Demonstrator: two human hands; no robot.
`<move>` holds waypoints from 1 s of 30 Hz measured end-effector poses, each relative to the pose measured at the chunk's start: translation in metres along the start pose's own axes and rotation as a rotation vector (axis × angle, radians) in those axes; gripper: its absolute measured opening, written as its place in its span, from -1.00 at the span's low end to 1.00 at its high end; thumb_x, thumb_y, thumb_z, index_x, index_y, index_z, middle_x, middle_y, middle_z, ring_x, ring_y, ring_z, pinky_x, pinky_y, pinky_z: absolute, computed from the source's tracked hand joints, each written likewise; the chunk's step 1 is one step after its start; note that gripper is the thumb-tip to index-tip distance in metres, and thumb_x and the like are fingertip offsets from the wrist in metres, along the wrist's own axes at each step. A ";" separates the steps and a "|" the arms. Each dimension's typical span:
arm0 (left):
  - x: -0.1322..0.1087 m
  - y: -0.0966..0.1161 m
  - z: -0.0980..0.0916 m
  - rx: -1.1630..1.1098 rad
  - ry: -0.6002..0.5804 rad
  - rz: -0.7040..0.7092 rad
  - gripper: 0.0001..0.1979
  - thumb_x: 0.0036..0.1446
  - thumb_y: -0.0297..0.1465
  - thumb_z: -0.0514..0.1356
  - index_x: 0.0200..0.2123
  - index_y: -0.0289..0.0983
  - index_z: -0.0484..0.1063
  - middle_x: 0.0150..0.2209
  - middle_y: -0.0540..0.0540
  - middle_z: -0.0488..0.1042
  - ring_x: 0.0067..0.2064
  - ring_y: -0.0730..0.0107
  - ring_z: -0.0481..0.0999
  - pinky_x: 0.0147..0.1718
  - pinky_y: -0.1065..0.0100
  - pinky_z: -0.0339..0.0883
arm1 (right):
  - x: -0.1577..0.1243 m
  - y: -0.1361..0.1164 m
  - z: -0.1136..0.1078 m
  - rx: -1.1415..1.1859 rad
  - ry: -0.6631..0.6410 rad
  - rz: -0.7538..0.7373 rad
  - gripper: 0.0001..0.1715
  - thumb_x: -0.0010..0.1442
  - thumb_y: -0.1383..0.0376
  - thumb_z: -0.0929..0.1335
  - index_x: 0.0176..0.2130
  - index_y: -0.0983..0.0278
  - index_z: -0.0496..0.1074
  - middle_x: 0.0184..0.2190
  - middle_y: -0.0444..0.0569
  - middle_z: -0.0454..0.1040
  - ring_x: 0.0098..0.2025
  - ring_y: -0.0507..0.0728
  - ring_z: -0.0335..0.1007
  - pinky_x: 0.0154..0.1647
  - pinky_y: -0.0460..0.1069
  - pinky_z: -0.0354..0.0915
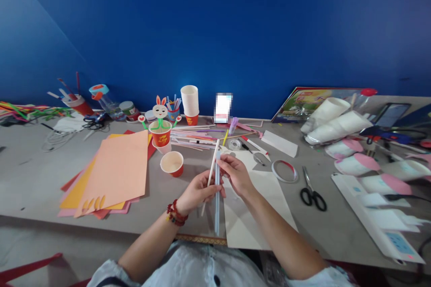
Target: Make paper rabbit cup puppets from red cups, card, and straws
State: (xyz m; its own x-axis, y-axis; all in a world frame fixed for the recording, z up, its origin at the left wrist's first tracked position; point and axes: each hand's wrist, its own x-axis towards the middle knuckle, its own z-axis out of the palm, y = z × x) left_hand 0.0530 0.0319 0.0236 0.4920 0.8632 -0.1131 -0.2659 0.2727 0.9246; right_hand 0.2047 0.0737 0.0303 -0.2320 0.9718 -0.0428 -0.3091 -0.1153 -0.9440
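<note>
My left hand [198,192] is closed around a thin white stick [213,161] and also pinches pale blue translucent rods [217,213]. The rods look like straws or glue sticks; which, I cannot tell. Slanting up and right, the stick rises past the rods. My right hand [235,174] pinches the rods near their upper end, thumb and fingers pressed together. Below both hands lies a cream sheet of paper [256,215] with a cut upper edge. Left of the hands stands an open paper cup [172,163]. Behind it, a rabbit figure [160,112] rises from a red cup [160,136].
Coloured paper sheets [117,166] are stacked at left. Black-handled scissors [313,197], a tape roll [284,171] and a white power strip [373,219] lie at right. Farther back are straws and pens [195,136], stacked cups [190,101] and a lit screen [222,107] before the blue wall.
</note>
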 end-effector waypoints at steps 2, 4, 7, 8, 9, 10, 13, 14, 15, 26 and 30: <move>0.000 0.001 0.001 -0.004 -0.002 -0.001 -0.65 0.09 -0.22 0.33 -0.19 -0.32 0.34 -0.43 -0.09 0.57 -0.68 0.70 0.10 -0.70 0.52 -0.09 | 0.000 0.000 0.000 -0.003 -0.004 0.002 -0.71 0.09 0.09 0.49 -0.37 0.24 0.47 -0.62 -0.22 0.35 -0.63 -0.04 0.18 -0.61 -0.10 0.14; -0.001 0.002 0.002 -0.009 0.001 -0.003 -0.66 0.10 -0.23 0.33 -0.20 -0.32 0.33 -0.44 -0.09 0.57 -0.68 0.71 0.09 -0.69 0.52 -0.09 | 0.000 0.001 0.000 -0.002 -0.006 -0.001 -0.72 0.09 0.10 0.49 -0.37 0.25 0.47 -0.61 -0.22 0.36 -0.62 -0.04 0.19 -0.61 -0.11 0.14; -0.001 0.003 0.003 -0.006 0.003 -0.003 -0.68 0.11 -0.25 0.32 -0.20 -0.32 0.32 -0.45 -0.08 0.57 -0.67 0.70 0.08 -0.69 0.52 -0.09 | -0.001 0.001 0.000 0.007 -0.009 0.001 -0.73 0.10 0.11 0.49 -0.37 0.25 0.47 -0.60 -0.21 0.37 -0.61 -0.04 0.20 -0.61 -0.11 0.14; -0.001 0.003 0.003 -0.003 0.002 -0.003 -0.68 0.12 -0.25 0.32 -0.20 -0.32 0.32 -0.44 -0.08 0.56 -0.67 0.70 0.08 -0.69 0.52 -0.09 | -0.001 0.001 0.000 0.011 -0.010 0.007 -0.73 0.10 0.11 0.49 -0.37 0.24 0.47 -0.60 -0.21 0.37 -0.61 -0.04 0.20 -0.61 -0.11 0.15; -0.001 0.002 0.002 -0.001 0.000 -0.003 -0.67 0.12 -0.24 0.32 -0.19 -0.32 0.32 -0.44 -0.08 0.56 -0.67 0.70 0.09 -0.69 0.52 -0.09 | -0.001 0.001 0.000 0.015 -0.011 0.012 -0.73 0.10 0.10 0.49 -0.37 0.24 0.47 -0.60 -0.21 0.37 -0.61 -0.03 0.21 -0.61 -0.11 0.15; -0.001 0.002 0.002 0.001 -0.002 -0.003 -0.66 0.12 -0.24 0.32 -0.19 -0.32 0.33 -0.44 -0.08 0.56 -0.67 0.70 0.09 -0.69 0.52 -0.09 | -0.001 0.001 0.000 0.018 -0.013 0.016 -0.73 0.10 0.10 0.49 -0.37 0.24 0.47 -0.60 -0.22 0.37 -0.62 -0.03 0.21 -0.61 -0.10 0.15; -0.001 0.002 0.001 0.004 -0.005 -0.005 -0.64 0.11 -0.22 0.33 -0.18 -0.33 0.33 -0.43 -0.09 0.56 -0.67 0.70 0.09 -0.69 0.52 -0.08 | 0.000 0.001 0.000 0.024 -0.022 0.017 -0.73 0.10 0.10 0.48 -0.38 0.24 0.47 -0.61 -0.22 0.37 -0.63 -0.03 0.20 -0.62 -0.10 0.15; -0.001 0.002 0.001 0.003 -0.008 -0.004 -0.64 0.11 -0.22 0.33 -0.17 -0.33 0.34 -0.43 -0.09 0.56 -0.67 0.70 0.09 -0.69 0.52 -0.08 | 0.000 0.001 -0.001 0.022 -0.023 0.016 -0.73 0.11 0.10 0.48 -0.38 0.24 0.47 -0.61 -0.22 0.37 -0.63 -0.04 0.20 -0.61 -0.10 0.15; -0.001 0.002 0.001 0.001 -0.009 -0.003 -0.64 0.10 -0.21 0.33 -0.17 -0.33 0.34 -0.43 -0.09 0.57 -0.68 0.70 0.09 -0.69 0.52 -0.08 | 0.000 0.001 -0.001 0.020 -0.020 0.015 -0.74 0.11 0.11 0.48 -0.38 0.24 0.47 -0.61 -0.22 0.37 -0.63 -0.04 0.20 -0.61 -0.10 0.15; -0.001 0.002 0.001 -0.018 -0.031 0.003 -0.66 0.13 -0.23 0.31 -0.18 -0.33 0.34 -0.42 -0.10 0.57 -0.68 0.72 0.08 -0.69 0.52 -0.09 | 0.000 0.005 -0.004 0.010 -0.003 0.007 -0.75 0.12 0.13 0.48 -0.36 0.25 0.49 -0.61 -0.22 0.38 -0.61 -0.04 0.24 -0.59 -0.11 0.16; -0.001 0.001 0.000 -0.016 -0.031 0.003 -0.68 0.14 -0.25 0.30 -0.17 -0.33 0.34 -0.41 -0.10 0.57 -0.68 0.71 0.08 -0.69 0.52 -0.08 | 0.000 0.005 -0.004 0.014 -0.016 0.010 -0.76 0.13 0.12 0.47 -0.34 0.24 0.49 -0.60 -0.21 0.39 -0.62 -0.03 0.25 -0.60 -0.10 0.19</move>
State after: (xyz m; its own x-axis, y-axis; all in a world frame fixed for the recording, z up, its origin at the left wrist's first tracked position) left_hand 0.0524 0.0309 0.0246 0.5166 0.8505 -0.0991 -0.2807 0.2776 0.9188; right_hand 0.2072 0.0742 0.0242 -0.2501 0.9671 -0.0465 -0.3198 -0.1278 -0.9388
